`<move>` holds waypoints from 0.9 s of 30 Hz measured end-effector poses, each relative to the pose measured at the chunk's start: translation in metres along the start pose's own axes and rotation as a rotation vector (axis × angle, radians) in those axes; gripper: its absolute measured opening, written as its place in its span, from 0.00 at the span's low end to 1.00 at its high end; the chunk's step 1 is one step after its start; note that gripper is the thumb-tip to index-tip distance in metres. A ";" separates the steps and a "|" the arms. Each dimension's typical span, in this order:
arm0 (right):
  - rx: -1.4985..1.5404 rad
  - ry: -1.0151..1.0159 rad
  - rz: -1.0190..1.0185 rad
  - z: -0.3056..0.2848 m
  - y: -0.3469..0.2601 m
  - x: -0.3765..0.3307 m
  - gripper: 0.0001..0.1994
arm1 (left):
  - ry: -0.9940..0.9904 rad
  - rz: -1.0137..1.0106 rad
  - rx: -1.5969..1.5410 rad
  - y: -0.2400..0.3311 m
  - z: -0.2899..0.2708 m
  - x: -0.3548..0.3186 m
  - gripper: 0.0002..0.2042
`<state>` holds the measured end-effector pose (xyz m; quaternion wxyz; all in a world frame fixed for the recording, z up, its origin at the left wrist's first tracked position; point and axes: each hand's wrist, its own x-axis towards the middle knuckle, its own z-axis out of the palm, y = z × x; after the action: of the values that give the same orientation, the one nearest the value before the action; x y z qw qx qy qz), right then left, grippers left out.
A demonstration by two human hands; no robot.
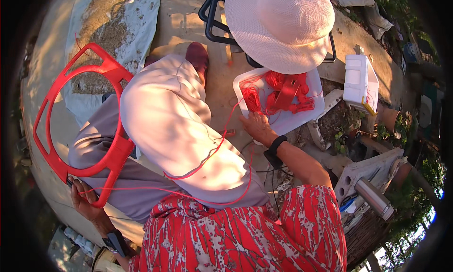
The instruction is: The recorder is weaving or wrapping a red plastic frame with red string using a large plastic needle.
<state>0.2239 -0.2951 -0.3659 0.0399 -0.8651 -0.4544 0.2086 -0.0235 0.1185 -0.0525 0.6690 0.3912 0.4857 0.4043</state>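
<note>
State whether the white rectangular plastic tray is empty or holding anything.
Holding something, though not full: tangled bundles of thin red cord lie in the white tray, its bare bottom showing beside them.

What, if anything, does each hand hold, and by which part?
The left hand holds the frame at its lower end. Whether the right hand, at the tray, grips anything is unclear.

The frame [115, 161] at the left fingers [75, 191] looks smooth, slightly glossy plastic; beyond the right fingers [250, 119], matt, stringy cord [251, 100] lies in a smooth plastic tub [285, 125].
</note>
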 end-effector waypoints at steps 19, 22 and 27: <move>0.220 -0.143 0.232 -0.038 0.053 -0.018 0.14 | -0.015 -0.026 -0.024 0.004 -0.015 0.007 0.12; 0.239 -0.001 0.155 -0.060 0.059 -0.021 0.13 | -0.127 -0.049 -0.028 0.006 -0.019 0.009 0.12; 0.172 0.153 0.037 -0.102 0.063 -0.022 0.12 | 0.044 -0.032 -0.059 0.005 -0.018 0.009 0.11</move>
<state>0.3021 -0.3370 -0.2823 0.1447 -0.8800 -0.4146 0.1807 -0.0395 0.1312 -0.0550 0.6757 0.3545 0.4943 0.4164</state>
